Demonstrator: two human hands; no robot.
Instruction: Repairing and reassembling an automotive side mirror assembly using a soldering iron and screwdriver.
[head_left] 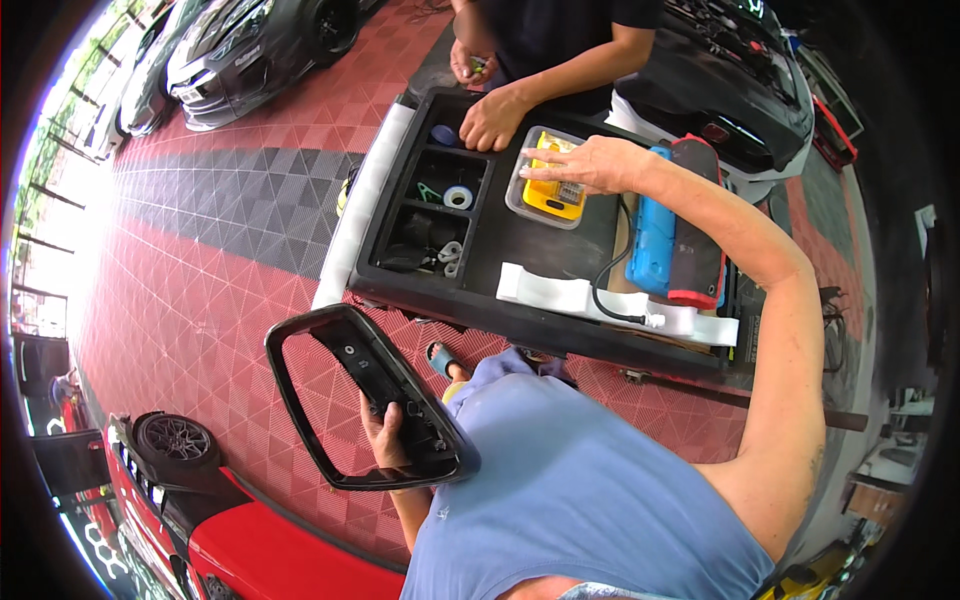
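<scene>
My left hand grips a black, hollow car side-mirror housing, its thumb showing inside the frame and its other fingers mostly hidden. The housing is held off the floor, tilted, in front of my body. Across the work cart, my right hand is stretched over a yellow bit-set case with its fingers apart. This case lies in a clear plastic tub on the cart top. Whether the fingertips touch the case or only hover over it, I cannot make out.
The black cart has compartments with a tape roll and small parts. White foam, a black cable, a blue case and a dark red-edged pouch lie rightward. Opposite, another person's hand rests at the cart. Cars stand around.
</scene>
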